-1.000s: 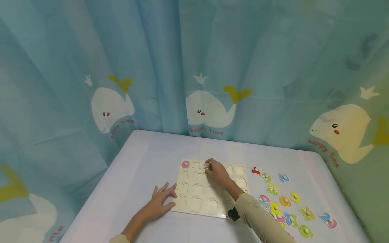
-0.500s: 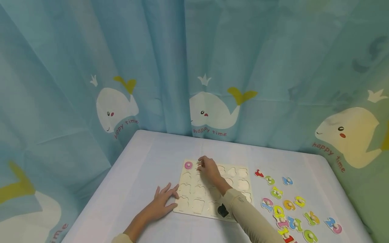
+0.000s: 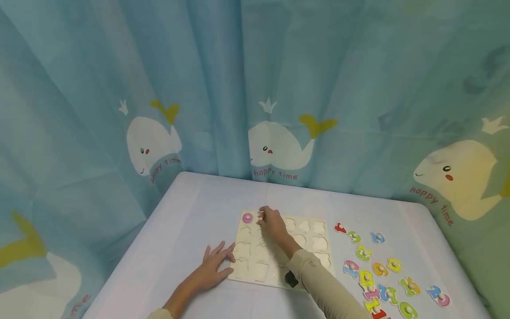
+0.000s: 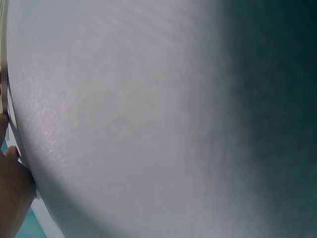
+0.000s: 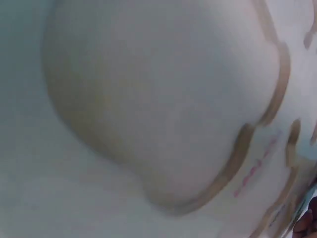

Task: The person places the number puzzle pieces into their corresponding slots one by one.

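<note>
Head view: right hand (image 3: 272, 223) curls over the puzzle board (image 3: 314, 257)'s top row beside the pink piece (image 3: 248, 217), apparently seating something unseen; left hand (image 3: 215, 264) lies flat at the board's left edge. Next likely needs a loose number (image 3: 374, 269) from right of the board.

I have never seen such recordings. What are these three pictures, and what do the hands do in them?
No machine here: a person works with two bare hands and wears three cameras. The head view looks down at a table. On it lies a wooden puzzle board with number-shaped hollows; one pink piece already sits in its far left corner. Loose coloured numbers lie to the right of the board. The left hand rests flat at the board's near left edge. The right hand is on the board's far row, beside the pink piece; whether it holds a piece cannot be seen. The two wrist views are too close: only blurred table and a board hollow.
</note>
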A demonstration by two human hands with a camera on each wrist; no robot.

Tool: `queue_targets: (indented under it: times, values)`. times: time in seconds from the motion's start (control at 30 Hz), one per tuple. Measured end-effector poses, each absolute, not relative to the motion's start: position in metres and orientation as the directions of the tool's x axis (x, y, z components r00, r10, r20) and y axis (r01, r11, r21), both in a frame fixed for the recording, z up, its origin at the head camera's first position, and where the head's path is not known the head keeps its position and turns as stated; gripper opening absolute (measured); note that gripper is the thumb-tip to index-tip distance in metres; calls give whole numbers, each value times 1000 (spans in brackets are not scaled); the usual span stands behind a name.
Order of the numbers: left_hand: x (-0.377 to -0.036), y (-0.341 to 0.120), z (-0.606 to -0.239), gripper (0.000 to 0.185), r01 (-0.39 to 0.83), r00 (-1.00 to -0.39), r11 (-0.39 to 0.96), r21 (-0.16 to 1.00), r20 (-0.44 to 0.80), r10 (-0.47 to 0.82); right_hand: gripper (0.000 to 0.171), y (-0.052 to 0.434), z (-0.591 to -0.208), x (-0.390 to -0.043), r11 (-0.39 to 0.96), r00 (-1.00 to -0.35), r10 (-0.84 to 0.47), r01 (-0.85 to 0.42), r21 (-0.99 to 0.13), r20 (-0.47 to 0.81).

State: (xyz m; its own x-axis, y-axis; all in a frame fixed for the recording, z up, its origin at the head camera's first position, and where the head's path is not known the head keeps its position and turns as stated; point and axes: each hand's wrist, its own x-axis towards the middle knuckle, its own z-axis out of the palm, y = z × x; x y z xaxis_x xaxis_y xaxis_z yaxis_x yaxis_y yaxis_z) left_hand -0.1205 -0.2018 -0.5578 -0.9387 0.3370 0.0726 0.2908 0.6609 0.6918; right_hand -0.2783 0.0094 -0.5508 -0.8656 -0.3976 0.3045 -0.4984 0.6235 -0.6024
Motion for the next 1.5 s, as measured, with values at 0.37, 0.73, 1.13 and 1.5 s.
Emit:
queue_targets:
  times: [0.37, 0.73, 1.13, 1.5]
  values:
    - [-122, -198, -560, 12, 282, -941, 671, 686, 62, 333, 38, 54, -537, -267, 587, -940, -244, -339, -735, 238]
    - [-124, -200, -556, 14, 282, -945, 683, 674, 71, 320, 28, 135, -515, -262, 622, -934, -186, -353, -699, 306]
    - [-123, -197, -559, 13, 243, -951, 686, 686, 29, 308, 33, 242, -533, -253, 641, -955, 246, 33, -767, 164]
    - [-122, -198, -560, 14, 261, -946, 670, 696, 46, 321, 36, 292, -541, -246, 610, -913, 400, 202, -766, 78]
